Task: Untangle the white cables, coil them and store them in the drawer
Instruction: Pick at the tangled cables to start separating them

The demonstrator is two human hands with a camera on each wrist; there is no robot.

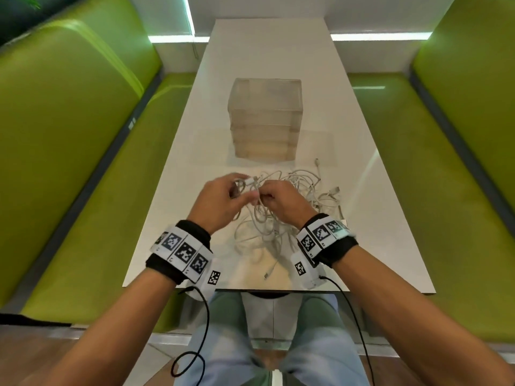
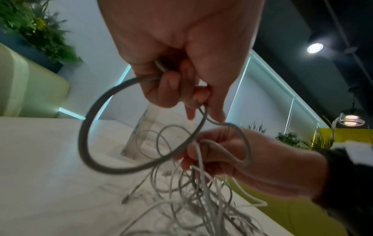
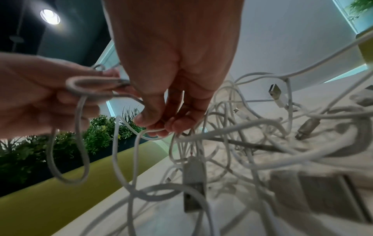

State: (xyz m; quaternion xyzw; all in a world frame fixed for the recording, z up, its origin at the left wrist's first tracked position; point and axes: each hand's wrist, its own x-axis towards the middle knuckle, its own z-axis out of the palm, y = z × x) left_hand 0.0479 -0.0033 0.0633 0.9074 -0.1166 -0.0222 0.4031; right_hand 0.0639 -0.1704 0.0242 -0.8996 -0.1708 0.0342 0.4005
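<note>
A tangle of white cables [image 1: 289, 207] lies on the white table [image 1: 172, 218], partly lifted between both hands. My left hand [image 1: 223, 196] holds a looped white cable [image 2: 105, 121] with curled fingers [image 2: 167, 89]. My right hand [image 1: 276, 199] pinches a thin cable strand [image 3: 153, 129] between thumb and fingertips [image 3: 177, 124], just right of the left hand. Several strands hang from both hands down into the pile [image 3: 252, 143]. A clear drawer unit [image 1: 264, 121] stands behind the pile with its drawers pushed in.
Green bench seats [image 1: 83, 162] flank the table on both sides. USB plugs [image 3: 275, 92] and a plug [image 1: 334, 190] stick out of the pile at the right. A loose connector end [image 1: 269, 273] lies near the table's front edge.
</note>
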